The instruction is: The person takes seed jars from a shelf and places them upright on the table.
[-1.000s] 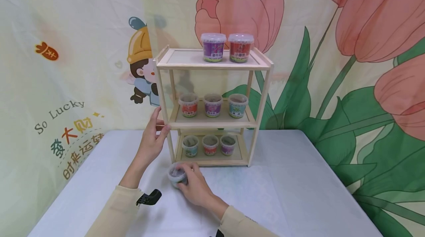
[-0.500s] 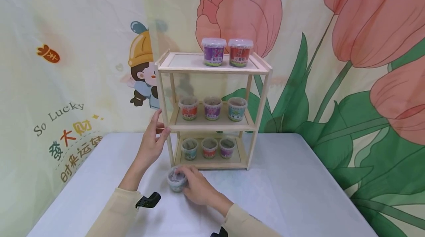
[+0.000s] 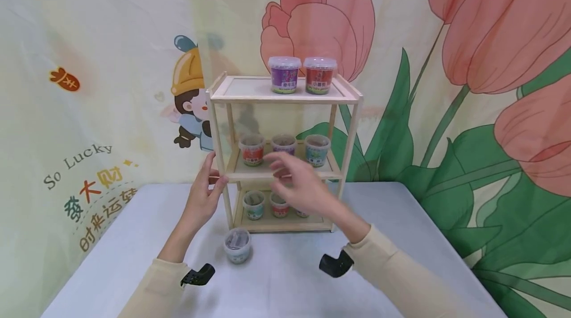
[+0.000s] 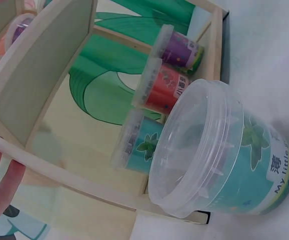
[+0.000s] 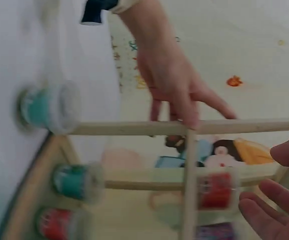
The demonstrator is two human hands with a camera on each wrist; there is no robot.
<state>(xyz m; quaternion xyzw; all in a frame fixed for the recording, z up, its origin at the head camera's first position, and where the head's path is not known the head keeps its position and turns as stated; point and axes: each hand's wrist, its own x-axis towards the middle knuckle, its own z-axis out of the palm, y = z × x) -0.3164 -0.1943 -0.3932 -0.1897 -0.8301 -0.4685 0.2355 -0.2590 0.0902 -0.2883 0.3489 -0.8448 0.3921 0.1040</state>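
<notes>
In the head view, my left hand [image 3: 205,204] grips the left post of a small wooden shelf rack [image 3: 285,177], thumb in front and fingers at the side. My right hand [image 3: 303,184] is raised before the middle tier, its fingers loosely bent and holding nothing. It overlaps a purple tub [image 3: 284,142] and hides part of the bottom row. A teal tub with a clear lid [image 3: 238,246] stands upright on the table in front of the rack's lower left corner; the left wrist view shows this teal tub [image 4: 239,155] close up.
On the top tier stand a purple tub [image 3: 284,78] and a red tub [image 3: 319,78]. A red tub [image 3: 252,152] and a teal tub [image 3: 317,152] flank the purple one on the middle tier. The bottom tier holds a teal tub [image 3: 254,206] and others. A printed curtain [image 3: 401,11] hangs behind.
My right hand has let go of the teal tub on the table and moved up and right, in front of the middle tier. The left hand has stayed at the post.
</notes>
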